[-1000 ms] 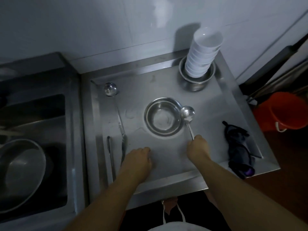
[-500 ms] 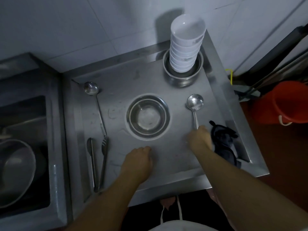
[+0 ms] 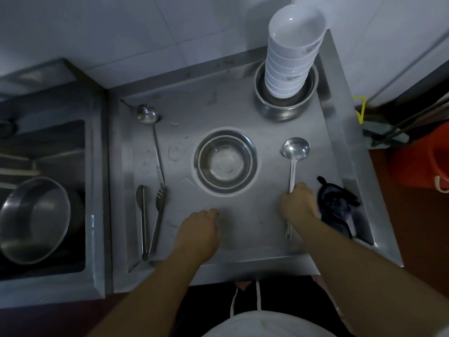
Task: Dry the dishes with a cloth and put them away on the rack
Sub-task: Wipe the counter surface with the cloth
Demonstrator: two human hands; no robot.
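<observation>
Ladle [image 3: 295, 152] shifted right of bowl [image 3: 226, 161], right hand [image 3: 299, 203] gripping.

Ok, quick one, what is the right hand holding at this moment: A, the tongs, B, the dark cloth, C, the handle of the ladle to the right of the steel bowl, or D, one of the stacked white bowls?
C: the right hand is curled round the handle of the ladle, whose scoop lies right of the steel bowl; the dark cloth lies beside that hand, ungripped.
</observation>
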